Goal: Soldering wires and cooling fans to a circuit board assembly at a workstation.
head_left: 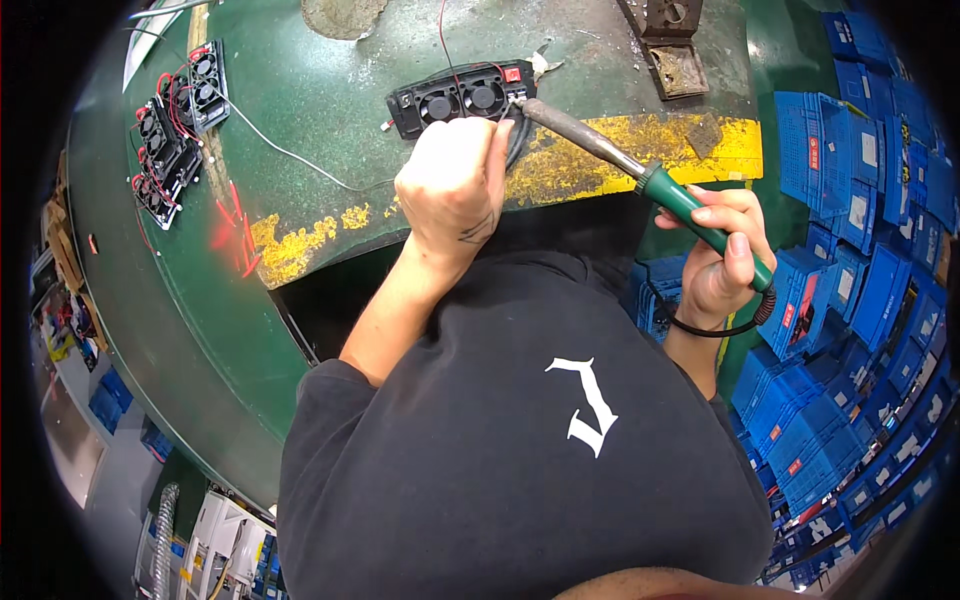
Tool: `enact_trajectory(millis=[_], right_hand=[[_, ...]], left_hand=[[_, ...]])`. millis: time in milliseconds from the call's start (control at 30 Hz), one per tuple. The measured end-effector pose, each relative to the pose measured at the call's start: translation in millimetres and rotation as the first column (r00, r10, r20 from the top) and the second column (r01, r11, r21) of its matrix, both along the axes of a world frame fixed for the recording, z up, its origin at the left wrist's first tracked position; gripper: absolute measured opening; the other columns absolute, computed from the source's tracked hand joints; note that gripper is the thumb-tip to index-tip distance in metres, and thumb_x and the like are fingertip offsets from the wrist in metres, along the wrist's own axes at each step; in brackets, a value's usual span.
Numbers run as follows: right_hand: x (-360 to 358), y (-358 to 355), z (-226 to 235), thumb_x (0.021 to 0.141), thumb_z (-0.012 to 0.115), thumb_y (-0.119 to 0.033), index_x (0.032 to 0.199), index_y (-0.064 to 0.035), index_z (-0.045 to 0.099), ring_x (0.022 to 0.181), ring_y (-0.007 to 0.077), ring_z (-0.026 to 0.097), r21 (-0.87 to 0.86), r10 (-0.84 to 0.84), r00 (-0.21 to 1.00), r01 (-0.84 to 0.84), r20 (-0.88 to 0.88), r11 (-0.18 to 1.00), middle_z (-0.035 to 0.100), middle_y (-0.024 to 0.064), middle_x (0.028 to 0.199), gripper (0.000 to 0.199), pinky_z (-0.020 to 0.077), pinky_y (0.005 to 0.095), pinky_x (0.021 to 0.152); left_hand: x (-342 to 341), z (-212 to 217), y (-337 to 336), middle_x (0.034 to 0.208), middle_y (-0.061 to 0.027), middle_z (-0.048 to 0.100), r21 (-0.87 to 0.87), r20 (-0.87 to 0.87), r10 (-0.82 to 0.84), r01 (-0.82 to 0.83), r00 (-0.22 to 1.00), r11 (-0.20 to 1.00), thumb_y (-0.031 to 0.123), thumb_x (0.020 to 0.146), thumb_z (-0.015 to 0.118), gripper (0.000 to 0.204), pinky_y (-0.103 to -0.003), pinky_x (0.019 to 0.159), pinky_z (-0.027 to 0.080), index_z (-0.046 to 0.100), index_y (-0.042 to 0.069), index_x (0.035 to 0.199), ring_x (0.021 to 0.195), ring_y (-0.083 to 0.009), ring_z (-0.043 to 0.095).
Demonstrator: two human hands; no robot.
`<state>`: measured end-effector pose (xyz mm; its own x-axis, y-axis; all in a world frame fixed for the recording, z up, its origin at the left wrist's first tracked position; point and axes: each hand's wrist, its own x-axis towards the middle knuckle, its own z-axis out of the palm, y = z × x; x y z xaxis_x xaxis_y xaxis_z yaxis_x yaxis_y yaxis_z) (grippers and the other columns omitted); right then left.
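In my right hand is a soldering iron, gripped by its green handle. Its long metal shaft slants up and left, and the tip end meets the right end of a black fan panel. Two small round fans and a red part sit in that panel. My left hand is closed just in front of the panel, hiding part of its near edge. Thin silvery solder wire runs from the left into this hand; the fingertips are hidden. A black cable hangs beside the left thumb.
More fan panels with red wires lie at the left. Red thin pieces rest near the worn yellow edge of the green bench. A rusty metal stand is at the back right. Blue bins are stacked at the right.
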<state>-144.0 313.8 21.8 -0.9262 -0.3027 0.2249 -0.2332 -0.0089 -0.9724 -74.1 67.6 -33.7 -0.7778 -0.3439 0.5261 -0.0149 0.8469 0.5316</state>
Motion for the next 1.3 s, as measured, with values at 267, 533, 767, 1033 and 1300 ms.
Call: enact_trajectory(millis=[267,533,767,1033,1300], right_hand=[[0.1,1.2,-0.7,0.097,0.05,-0.031,0.09,0.0095,0.068,0.078,0.0385,0.071,-0.006,0.01,1.0,-0.01,-0.005,1.0,0.06,0.0216,0.099,0.044,0.0654,0.0451,0.065],[1.0,3.8,-2.5,0.097,0.049,-0.029,0.089,0.0098,0.067,0.077,0.0386,0.071,-0.044,0.003,1.0,-0.003,-0.009,0.999,0.06,0.0224,0.1,0.044,0.0657,0.0453,0.064],[0.9,5.9,-1.5,0.097,0.049,-0.029,0.089,0.0097,0.067,0.077,0.0388,0.07,-0.034,-0.021,0.999,0.02,-0.027,0.999,0.06,0.0229,0.101,0.043,0.0658,0.0453,0.063],[3.9,1.9,-2.6,0.097,0.048,-0.03,0.089,0.0099,0.067,0.076,0.0387,0.07,-0.005,-0.015,1.0,0.015,-0.024,1.0,0.059,0.0223,0.099,0.044,0.0656,0.0451,0.065],[4.0,0.4,-1.1,0.097,0.048,-0.03,0.09,0.0099,0.067,0.075,0.0385,0.07,0.018,-0.012,0.999,0.012,-0.043,1.0,0.06,0.0224,0.099,0.045,0.0653,0.0449,0.065]], left_hand=[[2.7,3.8,-1.2,0.072,-0.0089,0.061,0.036,-0.004,0.001,-0.001,1.0,0.999,0.007,0.085,0.078,0.013,-0.037,0.059,0.049,0.066,0.005,0.081,0.064,-0.0276,0.06],[7.6,16.5,-2.7,0.073,-0.0092,0.062,0.148,-0.015,0.03,-0.027,0.999,0.989,0.005,0.085,0.077,0.01,-0.036,0.06,0.048,0.067,0.004,0.083,0.064,-0.0275,0.06],[10.8,28.4,-5.2,0.072,-0.0083,0.06,0.169,0.024,0.059,-0.062,0.998,0.984,0.004,0.087,0.074,0.007,-0.035,0.062,0.047,0.067,0.004,0.086,0.064,-0.0251,0.058],[15.6,33.8,-12.1,0.071,-0.0078,0.058,0.205,-0.012,0.053,-0.049,0.999,0.978,-0.005,0.081,0.068,0.012,-0.033,0.064,0.047,0.067,0.0,0.092,0.062,-0.0222,0.056],[17.4,32.3,-14.9,0.078,-0.0076,0.06,0.221,-0.023,0.089,-0.082,0.996,0.972,-0.003,0.085,0.067,0.012,-0.029,0.066,0.048,0.068,-0.002,0.097,0.068,-0.0173,0.057]])
